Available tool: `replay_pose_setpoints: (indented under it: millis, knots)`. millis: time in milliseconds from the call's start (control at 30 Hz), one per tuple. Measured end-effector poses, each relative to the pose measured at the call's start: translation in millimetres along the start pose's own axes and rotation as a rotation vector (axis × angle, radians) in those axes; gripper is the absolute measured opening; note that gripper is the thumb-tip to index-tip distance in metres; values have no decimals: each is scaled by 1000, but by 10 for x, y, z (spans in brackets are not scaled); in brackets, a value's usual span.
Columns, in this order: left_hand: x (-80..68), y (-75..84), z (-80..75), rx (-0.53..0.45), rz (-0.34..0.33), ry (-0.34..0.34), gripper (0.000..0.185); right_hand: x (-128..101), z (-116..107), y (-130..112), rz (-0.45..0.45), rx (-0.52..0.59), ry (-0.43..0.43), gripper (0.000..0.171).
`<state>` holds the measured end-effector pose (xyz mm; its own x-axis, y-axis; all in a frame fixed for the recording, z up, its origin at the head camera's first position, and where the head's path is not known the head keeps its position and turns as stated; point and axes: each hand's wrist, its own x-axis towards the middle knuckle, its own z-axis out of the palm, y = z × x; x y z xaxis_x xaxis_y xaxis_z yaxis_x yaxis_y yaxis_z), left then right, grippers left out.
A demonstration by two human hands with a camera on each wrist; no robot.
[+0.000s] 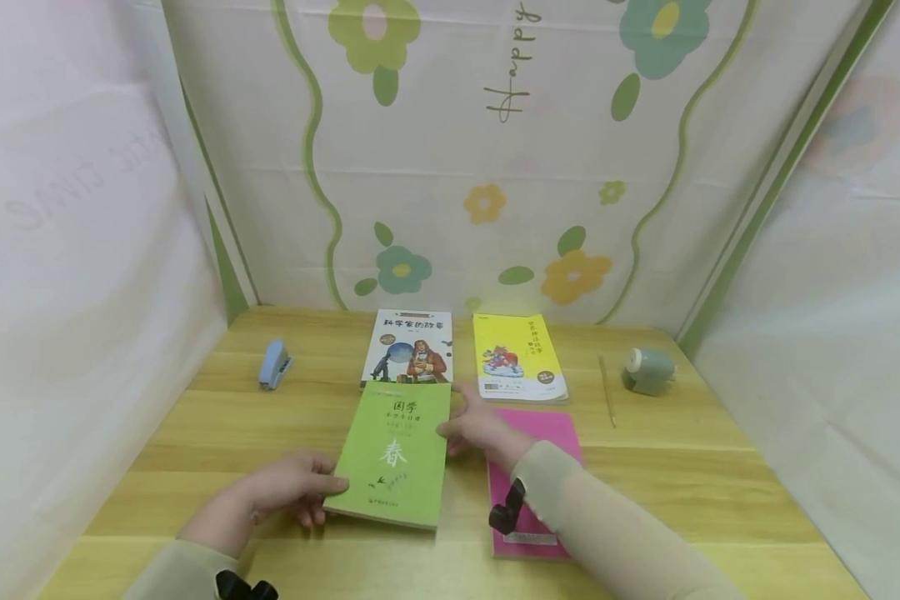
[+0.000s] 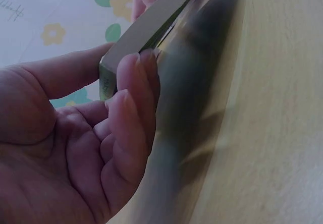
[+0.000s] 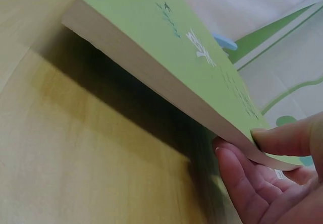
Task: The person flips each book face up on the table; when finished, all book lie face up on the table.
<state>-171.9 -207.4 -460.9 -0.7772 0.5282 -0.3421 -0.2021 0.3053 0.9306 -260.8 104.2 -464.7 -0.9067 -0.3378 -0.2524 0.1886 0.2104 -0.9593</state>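
Note:
A green book [image 1: 393, 454] with a white character on its cover is held between both hands, raised off the table. My left hand [image 1: 292, 487] pinches its lower left corner, thumb on the cover and fingers beneath. At the upper right edge, my right hand [image 1: 483, 425] grips it between thumb and fingers. In the right wrist view, a dark gap and shadow lie under the book's page edge [image 3: 151, 82]. The left wrist view shows fingers [image 2: 128, 128] curled under the corner. Just behind stands the near edge of a white illustrated book [image 1: 427, 346], partly overlapped by the green one.
A yellow book [image 1: 513, 350] lies at the back. The pink book [image 1: 528, 492] lies partly beneath my right forearm. A light blue stapler [image 1: 273, 364] is at left; a pencil [image 1: 607, 392] and a grey-green rounded device [image 1: 650, 371] are at right. Printed fabric walls enclose the table.

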Motion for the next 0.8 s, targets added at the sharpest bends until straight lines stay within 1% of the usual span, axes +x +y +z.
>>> replay_pose_setpoints:
  millis: [67, 233, 400, 633, 700, 800]
  knots:
    - [-8, 7, 2, 20, 0, -5, 30, 3, 16, 9, 8, -5, 3, 90]
    - [-19, 8, -5, 67, 10, -46, 26, 1, 44, 25, 17, -12, -6, 90]
    - [-8, -15, -4, 117, 9, -71, 25, 0, 54, 36, 24, -16, -18, 89]
    - [4, -41, 7, 132, 9, -98, 25, 18, 47, 82, 46, -14, -9, 89]
    - [9, -49, 5, 128, 8, -99, 25, 16, 47, 73, 63, -18, 2, 85]
    - [20, -61, 0, 121, 1, -98, 25, 6, 47, 44, 86, -51, 18, 69]
